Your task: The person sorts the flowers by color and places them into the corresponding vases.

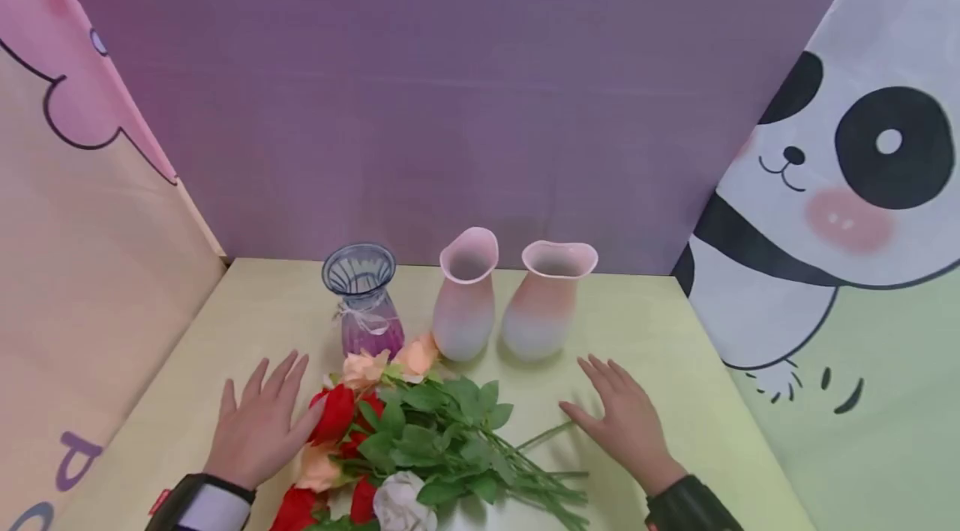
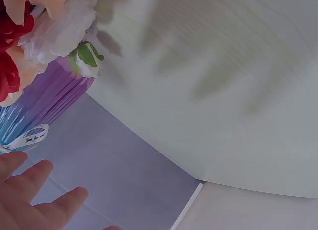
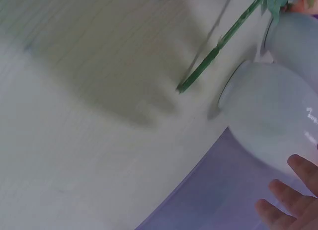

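My left hand (image 1: 258, 424), fingers spread, is beside the left edge of a pile of artificial flowers. Its thumb appears near a red rose (image 1: 335, 413); contact cannot be told. My right hand (image 1: 626, 424) is spread to the right of the green stems (image 1: 536, 477), holding nothing. Peach flowers (image 1: 318, 468), a white rose (image 1: 405, 502) and green leaves (image 1: 427, 435) fill out the pile. Behind stand a ribbed glass vase (image 1: 375, 327) with a pale bow and two pink-and-white vases, a left one (image 1: 465, 323) and a right one (image 1: 542, 323).
The pale wooden table (image 1: 660, 348) meets a purple backdrop (image 1: 450, 97) at its far edge. A panel with a panda (image 1: 847, 181) closes the right side, and a pink cartoon panel (image 1: 90, 89) the left. One stem (image 3: 213, 53) points toward the right hand.
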{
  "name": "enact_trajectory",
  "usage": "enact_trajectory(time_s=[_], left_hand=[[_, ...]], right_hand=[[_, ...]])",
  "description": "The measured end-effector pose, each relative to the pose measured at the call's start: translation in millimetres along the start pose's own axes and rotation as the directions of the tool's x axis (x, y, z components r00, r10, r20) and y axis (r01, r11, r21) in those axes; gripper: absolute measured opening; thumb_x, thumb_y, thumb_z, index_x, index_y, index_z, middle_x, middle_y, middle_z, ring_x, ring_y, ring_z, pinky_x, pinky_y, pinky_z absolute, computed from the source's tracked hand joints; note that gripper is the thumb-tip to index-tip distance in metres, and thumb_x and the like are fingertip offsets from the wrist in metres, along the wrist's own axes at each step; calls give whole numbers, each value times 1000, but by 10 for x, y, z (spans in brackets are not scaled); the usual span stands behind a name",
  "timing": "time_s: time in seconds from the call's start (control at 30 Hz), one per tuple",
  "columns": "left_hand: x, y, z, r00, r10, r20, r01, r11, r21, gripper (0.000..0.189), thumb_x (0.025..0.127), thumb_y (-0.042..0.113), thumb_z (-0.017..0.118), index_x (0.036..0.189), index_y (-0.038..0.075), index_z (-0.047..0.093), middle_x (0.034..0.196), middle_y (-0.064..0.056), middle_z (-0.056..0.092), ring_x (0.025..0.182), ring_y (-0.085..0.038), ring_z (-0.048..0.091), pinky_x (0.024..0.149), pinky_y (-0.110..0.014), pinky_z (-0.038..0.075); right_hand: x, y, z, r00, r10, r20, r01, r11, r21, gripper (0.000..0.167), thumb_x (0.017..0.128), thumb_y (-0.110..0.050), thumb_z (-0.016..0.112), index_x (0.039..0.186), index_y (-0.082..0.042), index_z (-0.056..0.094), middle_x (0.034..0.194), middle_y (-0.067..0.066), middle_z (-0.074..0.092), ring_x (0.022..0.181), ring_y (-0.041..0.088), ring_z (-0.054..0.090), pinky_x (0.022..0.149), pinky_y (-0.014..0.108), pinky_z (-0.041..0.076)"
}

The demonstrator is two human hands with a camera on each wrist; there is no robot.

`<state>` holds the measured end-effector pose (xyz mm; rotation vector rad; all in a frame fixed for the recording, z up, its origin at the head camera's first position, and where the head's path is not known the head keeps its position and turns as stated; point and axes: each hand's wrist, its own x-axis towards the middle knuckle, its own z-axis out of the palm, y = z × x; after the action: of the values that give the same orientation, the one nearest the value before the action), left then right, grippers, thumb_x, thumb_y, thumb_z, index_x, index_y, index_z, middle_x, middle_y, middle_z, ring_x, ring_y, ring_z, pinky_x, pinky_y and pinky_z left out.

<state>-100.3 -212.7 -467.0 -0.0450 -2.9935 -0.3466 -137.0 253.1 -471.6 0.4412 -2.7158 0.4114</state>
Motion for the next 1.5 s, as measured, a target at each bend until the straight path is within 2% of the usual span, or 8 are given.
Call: enact_trajectory(time_s=[0.3, 0.5, 0.63, 0.87, 1.0, 1.2, 1.33, 1.5], left_hand=[[-83, 28, 11, 1000, -15, 23, 15, 1000, 14, 74, 95, 55, 53, 145, 0, 46, 146, -27, 46, 136, -52, 32, 107, -79, 15], [-122, 26, 14, 1000, -8, 30, 8, 1000, 13, 75, 97, 54, 51, 142, -6, 46, 144, -30, 47, 136, -54, 34, 110, -75, 18], [-150, 45, 27, 1000, -9, 30, 8, 1000, 8, 73, 97, 51, 52, 142, -7, 46, 143, -31, 48, 136, -55, 34, 110, -74, 20], [-187, 79, 37, 1000, -15, 11, 15, 1000, -14, 73, 99, 53, 48, 142, -6, 47, 142, -31, 49, 135, -54, 36, 110, -74, 22], [-216, 90, 43, 1000, -16, -8, 15, 999, -31, 71, 100, 52, 47, 142, -5, 48, 141, -29, 51, 135, -53, 37, 110, -73, 23], [-229, 107, 71, 999, -32, 22, 33, 999, -27, 72, 99, 53, 48, 141, -5, 49, 141, -29, 51, 134, -53, 38, 111, -72, 22], [-224, 118, 93, 997, -43, 59, 44, 999, -17, 74, 98, 55, 48, 141, -5, 49, 141, -29, 51, 133, -53, 39, 111, -73, 21], [-223, 111, 101, 998, -43, 48, 44, 999, -14, 73, 99, 54, 48, 141, -5, 49, 140, -29, 52, 131, -53, 41, 111, -72, 21]], right_hand=[[-51, -276, 126, 994, -66, 86, 66, 998, 7, 65, 80, -46, 78, 133, -10, 62, 134, 13, 63, 125, 39, 57, 103, 53, 47], [-81, -432, 210, 979, -190, 79, 186, 981, 60, 58, 80, -35, 81, 130, -11, 65, 129, 10, 66, 120, 34, 61, 99, 48, 51], [-104, -526, 261, 954, -289, 80, 284, 956, 68, 52, 80, -32, 82, 125, -11, 68, 125, 7, 68, 115, 30, 63, 94, 44, 54], [-158, -621, 423, 886, -463, 17, 461, 885, 66, 36, 75, -21, 85, 108, -12, 74, 107, 2, 71, 97, 18, 67, 83, 31, 57], [-211, -653, 516, 873, -487, -7, 487, 872, 55, 26, 71, -11, 84, 96, -13, 75, 95, -4, 71, 87, 12, 65, 77, 24, 56], [-276, -673, 605, 869, -491, 55, 491, 871, 29, 23, 71, -4, 81, 92, -11, 75, 88, -4, 70, 83, 12, 64, 75, 21, 54], [-298, -686, 641, 870, -491, 55, 490, 871, 19, 24, 70, -1, 80, 91, -10, 74, 85, -4, 68, 79, 11, 62, 72, 20, 53], [-304, -697, 664, 885, -464, 40, 462, 886, 46, 21, 73, -1, 79, 91, -10, 72, 80, -4, 63, 73, 9, 57, 66, 17, 50]])
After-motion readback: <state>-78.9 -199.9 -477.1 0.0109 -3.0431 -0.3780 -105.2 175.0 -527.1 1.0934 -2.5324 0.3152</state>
